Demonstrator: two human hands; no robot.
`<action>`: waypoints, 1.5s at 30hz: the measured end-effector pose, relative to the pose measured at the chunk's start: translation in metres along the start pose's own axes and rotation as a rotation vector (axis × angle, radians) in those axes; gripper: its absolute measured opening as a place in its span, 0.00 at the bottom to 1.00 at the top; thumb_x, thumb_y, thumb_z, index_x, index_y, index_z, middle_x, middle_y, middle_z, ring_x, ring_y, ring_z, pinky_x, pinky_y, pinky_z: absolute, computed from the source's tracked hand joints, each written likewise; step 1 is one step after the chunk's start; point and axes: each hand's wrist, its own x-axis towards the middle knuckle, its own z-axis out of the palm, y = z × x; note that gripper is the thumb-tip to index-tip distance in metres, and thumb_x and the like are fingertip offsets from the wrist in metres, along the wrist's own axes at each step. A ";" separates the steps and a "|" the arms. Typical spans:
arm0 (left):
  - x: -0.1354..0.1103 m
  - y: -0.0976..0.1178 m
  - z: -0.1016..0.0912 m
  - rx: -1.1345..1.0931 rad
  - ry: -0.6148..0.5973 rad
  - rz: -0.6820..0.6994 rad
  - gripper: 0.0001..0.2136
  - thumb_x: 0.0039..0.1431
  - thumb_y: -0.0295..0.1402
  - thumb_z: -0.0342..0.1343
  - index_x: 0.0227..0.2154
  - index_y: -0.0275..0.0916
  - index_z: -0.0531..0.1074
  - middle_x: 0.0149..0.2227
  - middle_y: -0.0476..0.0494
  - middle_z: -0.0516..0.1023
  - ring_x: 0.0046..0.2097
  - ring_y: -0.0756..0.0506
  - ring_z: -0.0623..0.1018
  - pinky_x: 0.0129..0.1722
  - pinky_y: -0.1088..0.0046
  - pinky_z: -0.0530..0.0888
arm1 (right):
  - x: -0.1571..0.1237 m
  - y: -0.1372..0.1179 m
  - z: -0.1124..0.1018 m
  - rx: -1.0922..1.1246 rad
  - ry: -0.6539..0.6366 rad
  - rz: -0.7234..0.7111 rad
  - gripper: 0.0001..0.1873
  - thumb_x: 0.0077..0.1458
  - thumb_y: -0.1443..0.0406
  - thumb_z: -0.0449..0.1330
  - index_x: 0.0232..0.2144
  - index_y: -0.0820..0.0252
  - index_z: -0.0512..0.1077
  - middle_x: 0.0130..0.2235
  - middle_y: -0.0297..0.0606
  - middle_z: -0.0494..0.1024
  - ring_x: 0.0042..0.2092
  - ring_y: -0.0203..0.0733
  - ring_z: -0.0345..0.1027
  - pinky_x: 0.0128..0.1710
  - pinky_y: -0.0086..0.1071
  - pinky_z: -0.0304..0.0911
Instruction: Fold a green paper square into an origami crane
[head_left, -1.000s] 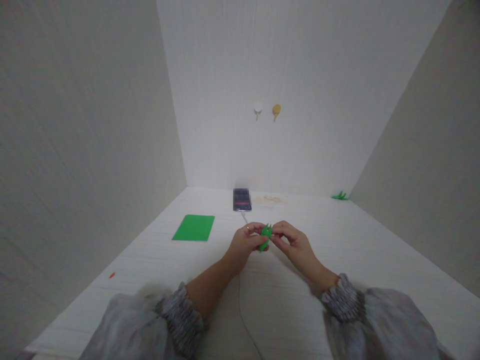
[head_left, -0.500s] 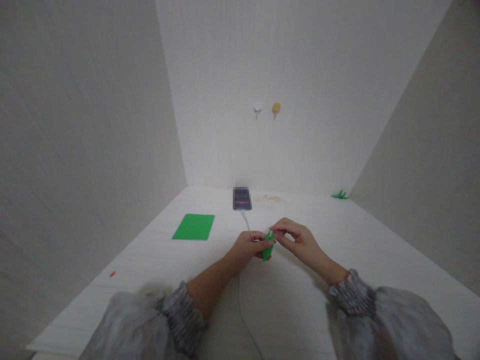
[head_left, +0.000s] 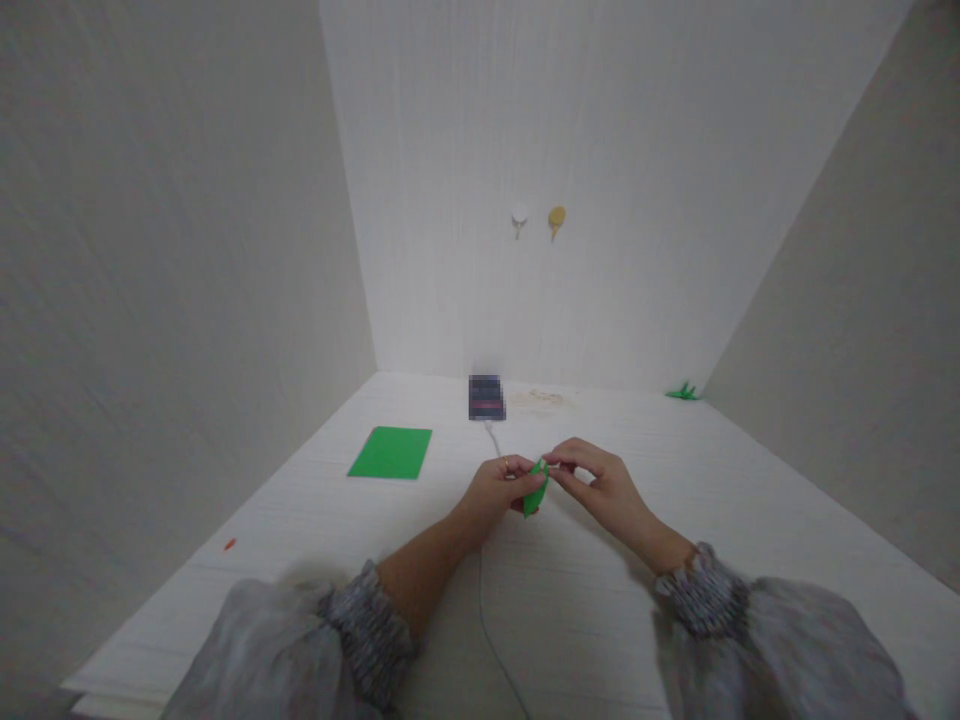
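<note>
A small piece of folded green paper point(head_left: 534, 497) is held upright above the middle of the table, its narrow end pointing down. My left hand point(head_left: 501, 496) is closed on its left side, thumb in front and fingers behind; a ring shows on one finger. Thumb and forefinger of my right hand point(head_left: 592, 478) pinch the paper's upper right corner, where a pale edge shows. Left of my hands, a flat stack or sheet of green square paper point(head_left: 391, 453) lies on the table.
A blurred-out dark device point(head_left: 487, 398) stands near the back wall, with a white cable point(head_left: 486, 625) running towards me beneath my left arm. Folded green paper pieces point(head_left: 684, 392) lie in the back right corner. A small orange bit point(head_left: 230, 545) lies at left. Two hooks point(head_left: 556, 217) hang on the wall.
My right fingertips have closed in on the paper's upper corner, and the paper is tilted slightly more. My left hand keeps its hold. The whole view has shifted a little.
</note>
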 end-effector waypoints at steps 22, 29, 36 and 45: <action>-0.002 0.011 0.007 -0.023 0.056 0.129 0.13 0.36 0.36 0.63 0.25 0.34 0.71 0.23 0.50 0.70 0.27 0.53 0.68 0.32 0.75 0.63 | -0.006 0.000 -0.001 -0.333 0.030 -0.227 0.04 0.51 0.70 0.53 0.30 0.60 0.68 0.30 0.40 0.71 0.31 0.37 0.65 0.30 0.30 0.63; 0.000 0.007 0.007 -0.046 0.041 0.160 0.12 0.37 0.36 0.62 0.25 0.34 0.72 0.24 0.49 0.72 0.27 0.52 0.68 0.32 0.75 0.63 | -0.008 0.004 -0.001 -0.371 -0.004 -0.279 0.07 0.51 0.71 0.53 0.34 0.60 0.68 0.33 0.41 0.71 0.33 0.37 0.65 0.30 0.30 0.63; -0.001 0.009 0.009 -0.086 0.031 0.183 0.12 0.38 0.37 0.62 0.24 0.34 0.71 0.24 0.48 0.72 0.27 0.52 0.68 0.31 0.76 0.63 | -0.008 0.003 -0.003 -0.476 -0.041 -0.307 0.08 0.53 0.70 0.52 0.36 0.59 0.68 0.35 0.41 0.72 0.31 0.36 0.65 0.29 0.29 0.62; -0.001 0.007 0.006 -0.006 0.061 0.254 0.11 0.42 0.38 0.59 0.24 0.35 0.70 0.23 0.50 0.68 0.26 0.53 0.66 0.28 0.77 0.63 | -0.006 0.001 -0.003 -0.559 -0.043 -0.333 0.10 0.52 0.71 0.51 0.37 0.60 0.68 0.35 0.41 0.73 0.30 0.37 0.64 0.28 0.31 0.60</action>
